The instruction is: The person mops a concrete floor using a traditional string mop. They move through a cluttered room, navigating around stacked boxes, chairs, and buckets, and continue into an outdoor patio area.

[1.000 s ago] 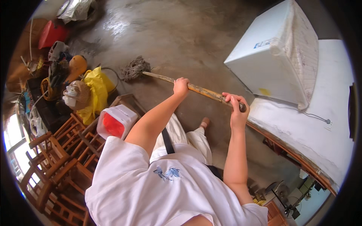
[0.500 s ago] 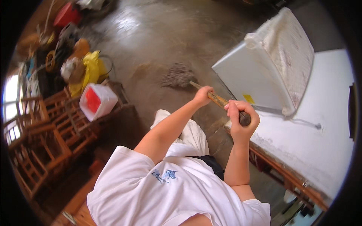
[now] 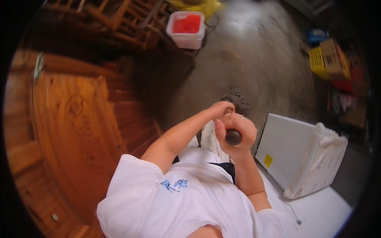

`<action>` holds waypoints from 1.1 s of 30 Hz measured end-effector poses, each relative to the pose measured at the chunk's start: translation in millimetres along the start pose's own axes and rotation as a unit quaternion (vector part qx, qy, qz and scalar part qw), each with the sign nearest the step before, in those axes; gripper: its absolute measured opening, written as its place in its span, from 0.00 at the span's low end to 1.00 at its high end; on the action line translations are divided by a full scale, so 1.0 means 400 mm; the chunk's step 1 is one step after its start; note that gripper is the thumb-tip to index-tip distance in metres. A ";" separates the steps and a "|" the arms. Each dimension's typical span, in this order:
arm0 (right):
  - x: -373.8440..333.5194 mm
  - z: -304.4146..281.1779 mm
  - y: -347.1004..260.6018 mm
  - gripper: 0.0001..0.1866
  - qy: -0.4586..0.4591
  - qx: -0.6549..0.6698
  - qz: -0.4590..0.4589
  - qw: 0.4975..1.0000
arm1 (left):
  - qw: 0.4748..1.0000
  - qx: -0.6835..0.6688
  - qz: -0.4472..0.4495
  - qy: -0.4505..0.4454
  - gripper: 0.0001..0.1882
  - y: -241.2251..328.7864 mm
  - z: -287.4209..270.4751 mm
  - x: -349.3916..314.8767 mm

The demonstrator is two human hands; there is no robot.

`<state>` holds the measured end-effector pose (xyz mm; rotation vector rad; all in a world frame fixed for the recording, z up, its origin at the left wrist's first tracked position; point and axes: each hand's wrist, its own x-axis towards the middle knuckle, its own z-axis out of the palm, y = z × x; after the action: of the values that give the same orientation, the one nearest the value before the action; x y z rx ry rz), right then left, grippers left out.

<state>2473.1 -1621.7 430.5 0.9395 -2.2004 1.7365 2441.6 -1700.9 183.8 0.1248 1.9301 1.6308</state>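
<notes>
Both my hands are closed round the wooden handle of a mop. My right hand [image 3: 240,131] grips the top end, where the dark rounded tip of the mop handle [image 3: 233,137] sticks out beside my thumb. Lower on the shaft, my left hand [image 3: 221,108] is wrapped round it. Beyond my hands the grey string mop head [image 3: 237,100] rests on the concrete floor [image 3: 254,59]. Most of the shaft is hidden behind my hands.
On the right a white fridge-like box [image 3: 287,146] has a cloth over its top. Farther off are a yellow carton [image 3: 317,61] and a brown carton [image 3: 332,55]. A white bucket [image 3: 186,39] holds something red. Carved wooden furniture [image 3: 75,142] fills the left, with wooden chairs [image 3: 115,16] behind.
My view has swung left, so the wooden furniture now fills the left side and the white box sits lower. Both hands stay on the mop, which now points more straight ahead.
</notes>
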 end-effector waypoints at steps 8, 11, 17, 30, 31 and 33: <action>-0.060 0.296 -0.094 0.13 -0.127 0.108 -0.098 0.981 | 0.956 0.129 0.078 0.250 0.03 -0.169 -0.236 -0.379; -0.101 0.328 -0.094 0.13 -0.209 0.164 -0.061 0.962 | 0.928 0.127 0.059 0.344 0.03 -0.278 -0.281 -0.468; -0.215 0.381 0.066 0.13 -0.277 0.256 0.010 0.926 | 0.812 -0.389 -0.018 0.436 0.05 -0.538 -0.316 -0.499; -0.107 -0.045 0.184 0.11 -0.286 0.219 -0.011 0.933 | 0.805 0.086 0.087 0.580 0.10 -0.333 0.007 -0.061; -0.097 -0.086 0.201 0.11 -0.289 0.217 -0.002 0.932 | 0.797 0.084 0.073 0.593 0.11 -0.302 0.042 -0.033; -0.070 -0.145 0.212 0.11 -0.307 0.235 -0.008 0.922 | 0.793 0.096 0.062 0.599 0.13 -0.275 0.093 0.003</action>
<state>2432.5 -1548.1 365.3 1.8231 -2.0884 2.2468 2492.2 -1694.7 79.5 -0.9578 3.0367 1.7335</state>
